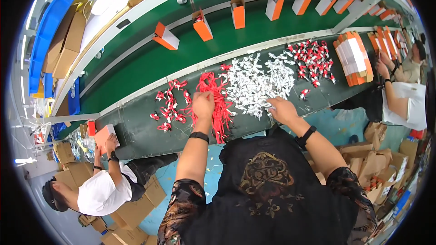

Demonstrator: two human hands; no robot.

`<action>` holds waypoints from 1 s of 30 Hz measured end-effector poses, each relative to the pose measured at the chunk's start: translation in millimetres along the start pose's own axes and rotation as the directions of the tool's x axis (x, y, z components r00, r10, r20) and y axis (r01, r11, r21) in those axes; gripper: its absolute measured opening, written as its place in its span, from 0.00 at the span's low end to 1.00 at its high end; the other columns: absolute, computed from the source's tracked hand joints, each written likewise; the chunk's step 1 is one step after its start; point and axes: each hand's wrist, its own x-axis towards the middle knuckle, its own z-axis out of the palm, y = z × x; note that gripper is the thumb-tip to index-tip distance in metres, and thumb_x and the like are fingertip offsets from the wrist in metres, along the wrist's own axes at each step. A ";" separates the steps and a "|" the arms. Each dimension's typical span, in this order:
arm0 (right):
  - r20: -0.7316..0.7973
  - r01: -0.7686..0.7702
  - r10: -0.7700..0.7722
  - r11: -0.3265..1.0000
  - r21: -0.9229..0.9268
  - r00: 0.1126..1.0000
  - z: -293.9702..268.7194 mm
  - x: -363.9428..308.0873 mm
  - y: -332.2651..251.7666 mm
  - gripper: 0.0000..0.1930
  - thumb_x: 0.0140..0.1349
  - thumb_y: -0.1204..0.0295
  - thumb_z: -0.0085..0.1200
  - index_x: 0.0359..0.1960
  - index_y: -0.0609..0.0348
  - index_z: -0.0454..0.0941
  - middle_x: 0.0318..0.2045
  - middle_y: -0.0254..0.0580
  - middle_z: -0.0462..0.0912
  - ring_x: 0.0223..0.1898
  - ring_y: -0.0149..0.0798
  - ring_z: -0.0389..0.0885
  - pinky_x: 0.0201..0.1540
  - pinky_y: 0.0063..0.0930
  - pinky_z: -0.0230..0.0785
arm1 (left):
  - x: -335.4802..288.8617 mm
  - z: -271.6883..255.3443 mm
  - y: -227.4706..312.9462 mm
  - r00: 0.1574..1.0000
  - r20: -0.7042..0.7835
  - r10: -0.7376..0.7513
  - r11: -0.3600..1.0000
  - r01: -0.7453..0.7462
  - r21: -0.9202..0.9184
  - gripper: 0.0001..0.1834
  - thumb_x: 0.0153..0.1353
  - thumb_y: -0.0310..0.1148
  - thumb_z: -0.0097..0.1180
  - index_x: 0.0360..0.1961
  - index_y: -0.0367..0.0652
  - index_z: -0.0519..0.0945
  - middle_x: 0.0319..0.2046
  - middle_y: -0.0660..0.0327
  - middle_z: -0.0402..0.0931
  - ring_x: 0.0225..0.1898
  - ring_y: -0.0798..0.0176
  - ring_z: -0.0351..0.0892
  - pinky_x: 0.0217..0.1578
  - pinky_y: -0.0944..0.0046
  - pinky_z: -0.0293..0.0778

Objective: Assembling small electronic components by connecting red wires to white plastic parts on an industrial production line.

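My left hand [203,105] is closed at the left side of a heap of flat red straps [220,120], its fingertips against them. A red strand shows beside and below that hand. My right hand [283,111] reaches to the near right edge of a heap of small white corded pieces [254,84]. Its thumb and fingers are drawn together there; what they pinch, if anything, is too small to make out. To the left of the straps lie loose red-and-white looped bundles [169,109]. More red-and-white bundles [313,59] are piled beyond the white heap, to the right.
The heaps lie on a dark green conveyor belt [136,129]. Behind it, a green moving line carries open orange-and-white boxes [238,13]. Stacked flat cartons [353,59] stand right. Co-workers work at the left [106,190] and right [404,104]; cardboard boxes [136,208] crowd the floor.
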 end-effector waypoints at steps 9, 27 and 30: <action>-0.135 0.017 0.001 0.991 0.134 0.991 -1.5 -32.2 29.3 0.17 0.56 0.69 0.60 0.48 0.53 0.80 0.36 0.45 0.80 0.36 0.50 0.81 0.41 0.40 0.73 | -3.7 -156.8 -2.3 0.974 -0.002 -0.225 0.484 0.110 -0.868 0.07 0.69 0.33 0.53 0.39 0.41 0.78 0.27 0.64 0.77 0.29 0.72 0.77 0.35 0.69 0.77; 0.253 0.375 -0.767 0.537 0.755 0.590 -18.6 92.3 -206.1 0.33 0.65 0.70 0.55 0.70 0.54 0.54 0.61 0.49 0.67 0.45 0.35 0.80 0.51 0.31 0.73 | -48.2 -379.1 108.7 0.971 -0.087 0.225 -0.769 0.122 -0.628 0.11 0.73 0.36 0.41 0.48 0.47 0.75 0.36 0.66 0.77 0.38 0.65 0.77 0.54 0.55 0.73; 0.384 0.168 -0.837 0.475 0.864 0.391 -30.4 77.8 -219.8 0.31 0.68 0.69 0.52 0.70 0.55 0.55 0.60 0.45 0.69 0.42 0.28 0.78 0.47 0.27 0.72 | -57.5 -387.0 87.8 0.975 -0.147 0.168 -0.788 0.044 -0.614 0.10 0.73 0.33 0.43 0.47 0.46 0.76 0.35 0.66 0.78 0.38 0.66 0.78 0.55 0.54 0.73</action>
